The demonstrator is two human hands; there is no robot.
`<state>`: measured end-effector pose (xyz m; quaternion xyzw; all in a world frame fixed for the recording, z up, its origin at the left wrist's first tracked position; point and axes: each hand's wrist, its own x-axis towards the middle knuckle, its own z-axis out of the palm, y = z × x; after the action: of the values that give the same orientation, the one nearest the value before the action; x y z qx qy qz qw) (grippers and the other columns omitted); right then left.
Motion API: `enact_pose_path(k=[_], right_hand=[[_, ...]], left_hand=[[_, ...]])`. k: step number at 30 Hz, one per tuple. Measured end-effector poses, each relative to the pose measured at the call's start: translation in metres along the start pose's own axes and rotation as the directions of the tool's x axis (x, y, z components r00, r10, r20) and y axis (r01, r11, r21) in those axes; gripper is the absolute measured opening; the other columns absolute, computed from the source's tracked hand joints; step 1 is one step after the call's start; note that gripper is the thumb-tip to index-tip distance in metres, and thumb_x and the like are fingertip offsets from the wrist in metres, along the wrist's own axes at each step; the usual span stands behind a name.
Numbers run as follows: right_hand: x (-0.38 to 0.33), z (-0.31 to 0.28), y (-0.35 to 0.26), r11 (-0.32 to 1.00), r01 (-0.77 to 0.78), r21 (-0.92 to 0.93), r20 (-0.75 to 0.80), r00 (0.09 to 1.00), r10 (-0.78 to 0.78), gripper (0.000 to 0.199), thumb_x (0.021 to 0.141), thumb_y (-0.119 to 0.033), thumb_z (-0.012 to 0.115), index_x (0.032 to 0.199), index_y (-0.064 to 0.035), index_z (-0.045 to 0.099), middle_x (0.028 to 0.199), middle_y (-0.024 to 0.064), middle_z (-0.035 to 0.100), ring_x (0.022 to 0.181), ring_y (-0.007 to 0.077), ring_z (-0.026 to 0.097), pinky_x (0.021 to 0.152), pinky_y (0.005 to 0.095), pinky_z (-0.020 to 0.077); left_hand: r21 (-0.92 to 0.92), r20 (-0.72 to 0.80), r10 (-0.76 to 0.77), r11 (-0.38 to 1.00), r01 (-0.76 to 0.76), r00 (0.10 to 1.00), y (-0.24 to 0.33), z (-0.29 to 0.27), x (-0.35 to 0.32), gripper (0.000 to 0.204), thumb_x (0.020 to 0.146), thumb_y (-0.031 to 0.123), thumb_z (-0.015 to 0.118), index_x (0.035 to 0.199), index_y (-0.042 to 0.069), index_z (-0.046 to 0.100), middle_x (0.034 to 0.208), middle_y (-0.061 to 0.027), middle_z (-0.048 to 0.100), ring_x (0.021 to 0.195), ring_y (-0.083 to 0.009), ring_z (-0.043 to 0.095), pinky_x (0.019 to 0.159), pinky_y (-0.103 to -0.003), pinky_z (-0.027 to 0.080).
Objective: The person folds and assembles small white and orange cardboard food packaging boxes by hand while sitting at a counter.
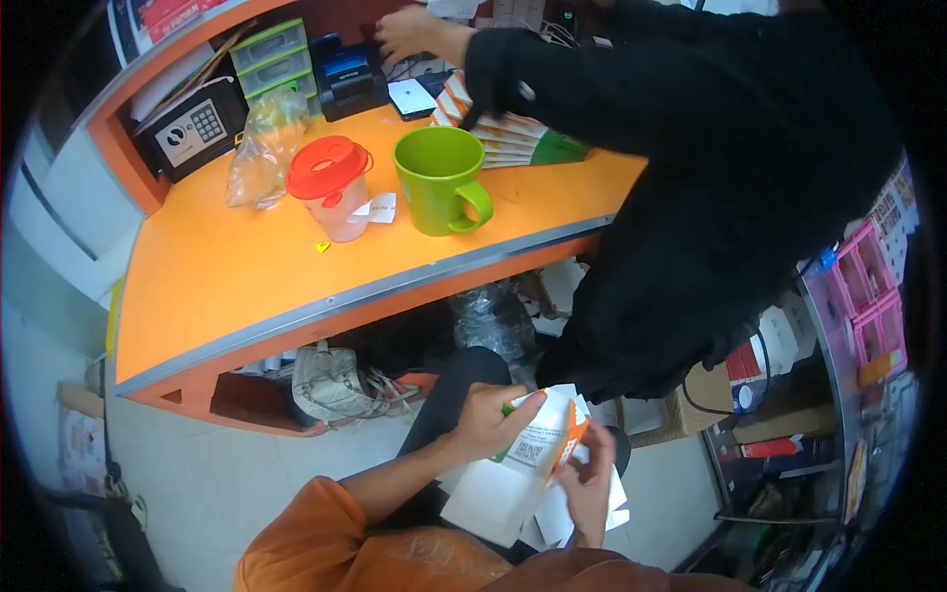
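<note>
Above my lap, my left hand grips a white paper carton by its upper end, the thumb lying on top. The carton looks partly flat, with green and orange parts and a printed square code. At its right side my right hand has its fingers closed on the orange edge. Beneath it, more white cartons rest on my lap, partly hidden by my hands. On the orange desk, a fanned stack of orange, white and green cartons lies partly behind another person's dark sleeve.
The desk holds a green mug, a red-lidded cup, a plastic bag, a safe and a black printer. A person in black leans over its right side. Below hangs a pale bag.
</note>
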<state>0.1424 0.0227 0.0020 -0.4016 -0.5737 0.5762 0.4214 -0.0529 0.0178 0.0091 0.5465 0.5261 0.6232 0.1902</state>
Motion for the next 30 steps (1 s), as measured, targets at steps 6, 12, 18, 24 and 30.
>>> enact_pose_path(k=[6,12,18,24,30], right_hand=[[-0.024,-0.002,0.025,0.968,-0.205,-0.142,0.133,0.965,0.224,0.025,0.096,-0.01,0.058,0.115,0.0063,0.061,0.109,0.0118,0.068,0.097,0.0163,0.064,0.084,0.0315,0.0502],[-0.03,0.004,0.045,0.995,-0.054,0.079,-0.306,0.949,0.076,0.032,0.098,-0.012,0.054,0.125,0.0062,0.05,0.12,0.0147,0.059,0.103,0.0204,0.061,0.085,0.0313,0.05],[-0.024,-0.012,0.045,0.788,-0.549,0.277,-0.012,0.818,0.575,0.063,0.087,-0.014,0.066,0.144,-0.0023,0.04,0.136,0.0098,0.052,0.121,0.0203,0.053,0.103,0.0365,0.0402],[-0.027,-0.001,0.045,0.851,-0.465,0.243,0.185,0.884,0.43,0.059,0.088,-0.009,0.067,0.14,0.0006,0.042,0.134,0.0111,0.052,0.123,0.0208,0.05,0.105,0.0363,0.0392],[-0.023,0.025,0.026,0.973,-0.223,0.058,-0.053,0.973,0.226,0.041,0.088,-0.006,0.068,0.126,0.0006,0.056,0.117,0.0082,0.063,0.104,0.0194,0.062,0.089,0.0328,0.05]], left_hand=[[-0.159,0.224,-0.163,0.967,0.201,0.961,-0.01,0.012,-0.006,0.023,0.094,0.018,0.065,0.081,0.001,0.058,0.06,-0.0062,0.051,0.053,-0.0077,0.05,0.048,-0.029,0.037],[0.146,0.66,-0.456,0.858,0.493,0.597,-0.03,0.007,-0.015,0.046,0.103,0.041,0.044,0.114,-0.001,0.058,0.098,-0.0223,0.068,0.097,-0.0311,0.066,0.083,-0.041,0.049],[-0.014,0.491,-0.298,0.937,0.349,0.819,-0.008,0.002,-0.013,0.041,0.1,0.032,0.046,0.105,-0.006,0.059,0.082,-0.0212,0.063,0.085,-0.0315,0.067,0.075,-0.038,0.049],[-0.297,0.459,-0.139,0.907,0.299,0.877,-0.014,0.001,-0.013,0.029,0.095,0.021,0.046,0.101,-0.005,0.057,0.091,-0.0228,0.061,0.082,-0.0321,0.065,0.073,-0.037,0.047],[-0.022,0.255,-0.372,0.921,0.39,0.893,-0.055,0.014,-0.034,0.043,0.1,0.039,0.051,0.117,0.0,0.058,0.107,-0.0099,0.064,0.096,-0.0153,0.059,0.085,-0.03,0.045]])
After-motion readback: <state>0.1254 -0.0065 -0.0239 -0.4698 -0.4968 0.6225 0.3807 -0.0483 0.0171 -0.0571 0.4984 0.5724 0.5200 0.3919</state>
